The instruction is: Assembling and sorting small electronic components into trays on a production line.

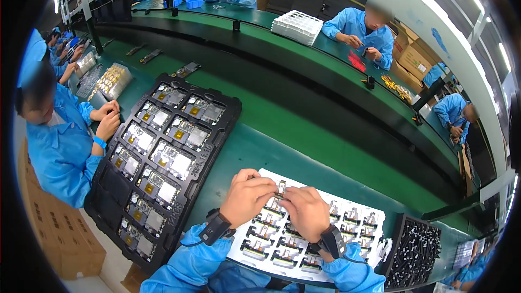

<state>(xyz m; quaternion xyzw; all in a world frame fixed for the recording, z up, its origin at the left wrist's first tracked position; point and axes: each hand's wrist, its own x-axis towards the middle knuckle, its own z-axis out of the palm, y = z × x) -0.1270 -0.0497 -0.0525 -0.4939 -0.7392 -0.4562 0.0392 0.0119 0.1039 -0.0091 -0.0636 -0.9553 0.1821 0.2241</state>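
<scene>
Over the far left part of a white tray, my left hand and my right hand come together. Their fingertips pinch a small electronic part with a pale, shiny face. Its exact kind is too small to make out. Beneath my hands, the tray's pockets hold rows of small black-and-silver parts with thin orange strips. Both my wrists wear black bands with small boxes, over blue sleeves.
Left of the tray lies a large black tray of circuit boards. A black bin of small black pieces stands right. A co-worker sits close by on the left. Across the green conveyor, other people work near white stacked trays.
</scene>
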